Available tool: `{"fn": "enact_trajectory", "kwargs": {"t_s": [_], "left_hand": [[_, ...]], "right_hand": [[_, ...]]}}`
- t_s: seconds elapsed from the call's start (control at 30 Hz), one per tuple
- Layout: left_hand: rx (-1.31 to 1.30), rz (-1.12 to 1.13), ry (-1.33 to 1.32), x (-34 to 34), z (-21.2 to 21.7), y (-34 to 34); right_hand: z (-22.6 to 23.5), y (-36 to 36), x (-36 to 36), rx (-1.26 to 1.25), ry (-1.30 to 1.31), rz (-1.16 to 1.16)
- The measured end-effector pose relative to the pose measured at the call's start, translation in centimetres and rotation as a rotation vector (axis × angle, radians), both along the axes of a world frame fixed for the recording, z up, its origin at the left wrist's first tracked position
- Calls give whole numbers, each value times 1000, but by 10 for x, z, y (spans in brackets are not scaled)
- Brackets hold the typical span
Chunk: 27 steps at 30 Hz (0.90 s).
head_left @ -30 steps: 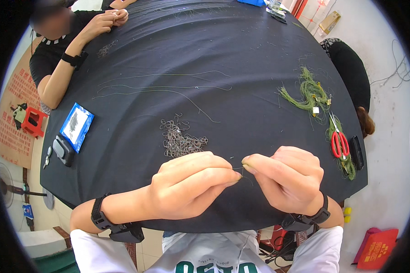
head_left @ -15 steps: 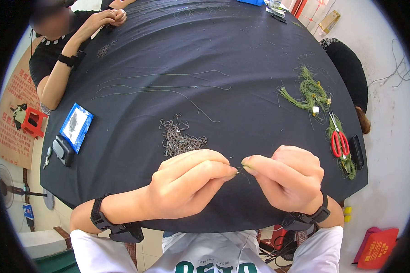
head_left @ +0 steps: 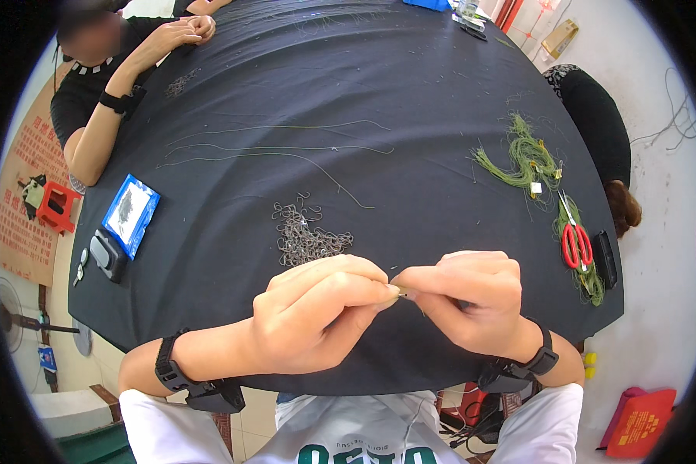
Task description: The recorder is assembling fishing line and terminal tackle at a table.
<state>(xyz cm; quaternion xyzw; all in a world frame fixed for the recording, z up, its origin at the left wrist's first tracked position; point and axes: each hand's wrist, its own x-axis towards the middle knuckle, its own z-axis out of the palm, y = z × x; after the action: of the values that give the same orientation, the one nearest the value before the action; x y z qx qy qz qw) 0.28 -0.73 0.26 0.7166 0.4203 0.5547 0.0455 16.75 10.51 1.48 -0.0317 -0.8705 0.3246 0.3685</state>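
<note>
At the near edge of a black-covered table [head_left: 410,93], a person's left hand [head_left: 317,317] and right hand [head_left: 468,298] meet fingertip to fingertip, both curled nearly closed. Between the pinched thumbs and forefingers sits a small thin piece [head_left: 403,291], apparently a hook with a bit of fine line; it is too small to make out clearly. Each hand grips it narrowly, the other fingers folded in behind. Dark bands circle both wrists.

Just beyond the left hand's knuckles lies a loose heap of small metal hooks [head_left: 305,236] on the cloth. Farther out, long strands of thin line [head_left: 286,151] stretch across the middle of the table. To the right, well apart from the hands, rests a tangle of green line [head_left: 522,158], with red-handled scissors [head_left: 574,241] near it and a dark slim object just beside the scissors at the table's edge. On the left edge lie a blue packet [head_left: 130,213] and a dark case [head_left: 107,255].

At the far left corner, another person's hands [head_left: 182,31] rest together on the cloth, a second small heap of hooks [head_left: 179,81] near them.
</note>
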Motion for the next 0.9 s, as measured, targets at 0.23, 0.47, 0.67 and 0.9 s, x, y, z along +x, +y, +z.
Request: {"fn": "enact_trajectory", "kwargs": {"t_s": [0.23,0.47,0.67,0.9], "left_hand": [[-28,60,-22,2,-1,0],[66,74,83,2,-2,5],[52,18,93,1,3,3],[19,14,42,0,0,1]], "right_hand": [[-3,-6,0,221,47,-2],[14,-6,8,481,76,-80],[11,1,3,293,33,-104],[2,-1,-1,-9,-26,2]]}}
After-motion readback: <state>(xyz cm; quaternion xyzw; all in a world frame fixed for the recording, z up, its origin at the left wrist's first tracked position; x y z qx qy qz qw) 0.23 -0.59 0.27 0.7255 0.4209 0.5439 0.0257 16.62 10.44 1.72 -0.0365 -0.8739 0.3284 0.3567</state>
